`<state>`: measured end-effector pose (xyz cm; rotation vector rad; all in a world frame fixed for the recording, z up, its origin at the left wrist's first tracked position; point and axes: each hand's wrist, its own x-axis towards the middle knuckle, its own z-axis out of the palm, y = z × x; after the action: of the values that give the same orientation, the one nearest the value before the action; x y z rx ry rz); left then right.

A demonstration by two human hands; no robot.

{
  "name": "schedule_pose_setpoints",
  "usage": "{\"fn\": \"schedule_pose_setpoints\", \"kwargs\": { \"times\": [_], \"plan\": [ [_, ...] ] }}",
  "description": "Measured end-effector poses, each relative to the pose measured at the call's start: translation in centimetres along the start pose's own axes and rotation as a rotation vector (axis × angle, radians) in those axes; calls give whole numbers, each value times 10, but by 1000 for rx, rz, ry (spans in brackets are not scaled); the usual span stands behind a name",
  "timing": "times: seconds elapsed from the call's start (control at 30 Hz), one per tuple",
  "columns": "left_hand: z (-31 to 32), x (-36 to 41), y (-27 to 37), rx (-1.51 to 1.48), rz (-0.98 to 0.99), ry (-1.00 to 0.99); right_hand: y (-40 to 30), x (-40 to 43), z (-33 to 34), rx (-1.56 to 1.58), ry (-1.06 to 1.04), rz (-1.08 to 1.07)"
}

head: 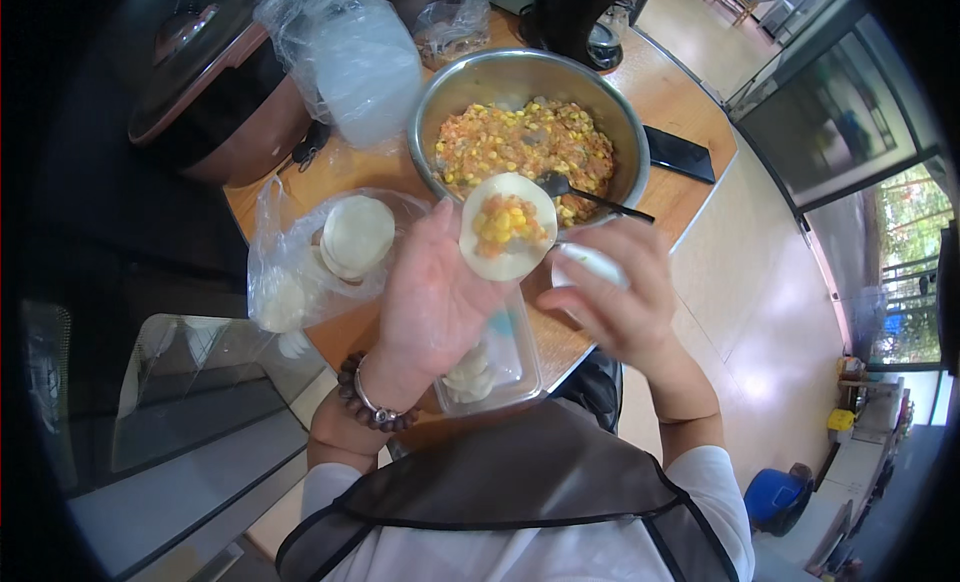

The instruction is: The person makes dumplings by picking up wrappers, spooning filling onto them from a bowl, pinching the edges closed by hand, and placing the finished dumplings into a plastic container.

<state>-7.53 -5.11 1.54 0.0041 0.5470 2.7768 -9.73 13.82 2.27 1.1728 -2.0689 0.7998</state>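
Note:
My left hand (439, 297) is palm up, with a round dumpling wrapper (480, 259) across its fingers. A mound of corn and minced filling (504, 223) sits on the wrapper. My right hand (626, 297), slightly blurred, hovers over a small white bowl (592, 265), its fingers apart and nothing in them. Just beyond, a large steel bowl (637, 131) holds more filling (525, 143). A black spoon (600, 201) rests in it, handle over the rim. Partly hidden under my left wrist, a clear plastic tray (531, 372) contains folded dumplings (471, 375).
Stacked wrappers (358, 235) lie on a plastic bag (281, 274) at the left. Behind them are a bagged stack of clear containers (367, 64) and a brown lidded cooker (247, 124). A black phone (681, 154) lies by the wooden table's (705, 120) right edge.

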Motion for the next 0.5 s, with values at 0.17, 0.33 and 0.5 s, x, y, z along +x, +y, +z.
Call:
{"fn": "schedule_pose_setpoints", "kwargs": {
  "times": [0.17, 0.33, 0.5],
  "plan": [
    [7, -17, -13, -48, -48, -23, -15, -12, 10, -53, 53, -151],
    [12, -35, -26, 82, -44, 6, -25, -23, 6, -26, 146, -162],
    [14, -48, -42, 110, -33, 33, -37, -35, 5, -54, 195, -193]
  ]
}}
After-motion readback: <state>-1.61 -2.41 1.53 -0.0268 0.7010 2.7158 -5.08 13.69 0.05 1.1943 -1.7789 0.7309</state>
